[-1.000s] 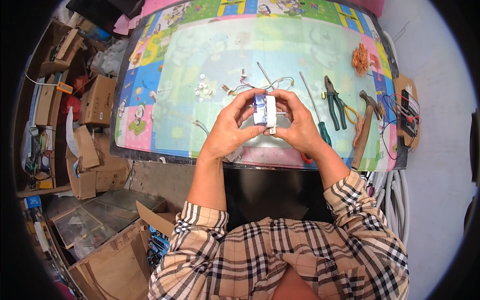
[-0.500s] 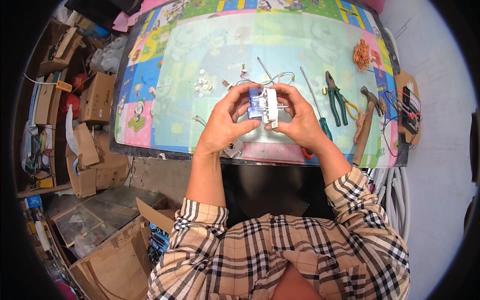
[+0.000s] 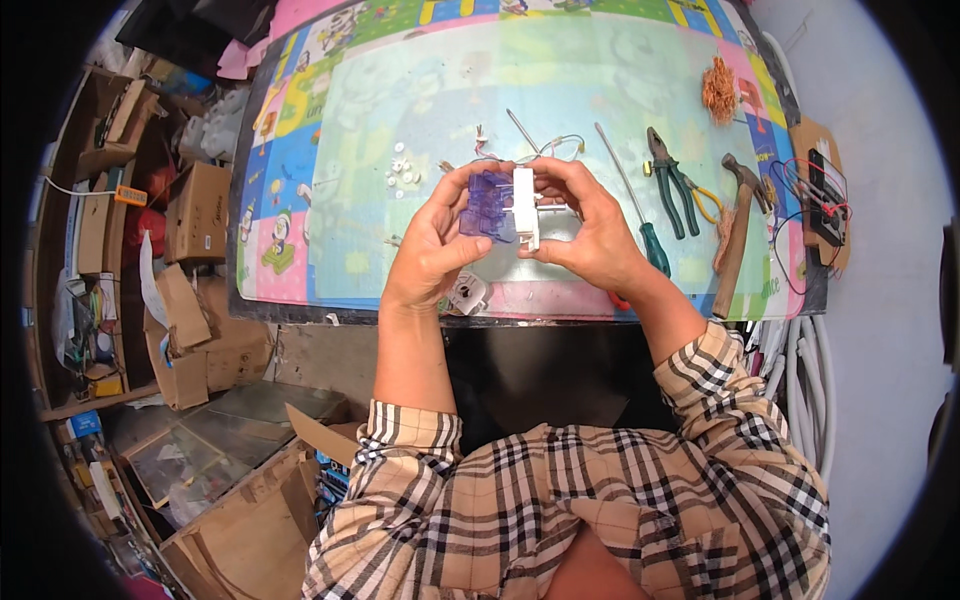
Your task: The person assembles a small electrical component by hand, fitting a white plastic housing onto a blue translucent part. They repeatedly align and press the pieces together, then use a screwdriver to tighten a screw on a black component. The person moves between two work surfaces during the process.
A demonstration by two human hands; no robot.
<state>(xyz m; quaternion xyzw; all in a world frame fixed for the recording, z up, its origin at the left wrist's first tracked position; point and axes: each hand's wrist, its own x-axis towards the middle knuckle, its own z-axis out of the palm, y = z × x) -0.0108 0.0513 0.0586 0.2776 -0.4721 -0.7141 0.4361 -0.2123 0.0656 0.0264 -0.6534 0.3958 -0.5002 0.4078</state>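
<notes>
Between my two hands, above the near part of the table, is a small two-part mechanism. My left hand [image 3: 425,245] grips a translucent blue plastic housing [image 3: 487,200], thumb at its near end and fingers round its far end. Closed on the white plastic cover [image 3: 524,205] is my right hand [image 3: 602,228], with a thin shaft pointing toward its palm. A narrow gap shows between housing and cover, bridged by thin parts too small to name. Beside my left wrist lies a white plastic piece [image 3: 467,293] with a round centre. Thin wires [image 3: 570,147] lie beyond my fingers.
Small white plastic pieces [image 3: 402,170] lie left of my hands. To the right are a green-handled screwdriver [image 3: 652,245], pliers [image 3: 672,190], a hammer [image 3: 740,230] and a copper wire tangle [image 3: 719,92]. A multimeter [image 3: 826,200] sits at the right edge; cardboard boxes [image 3: 197,212] stand left.
The blue housing has moved left, away from the white cover, opening a gap between them. The head view has shifted slightly, and more of the white piece by my left wrist now shows.
</notes>
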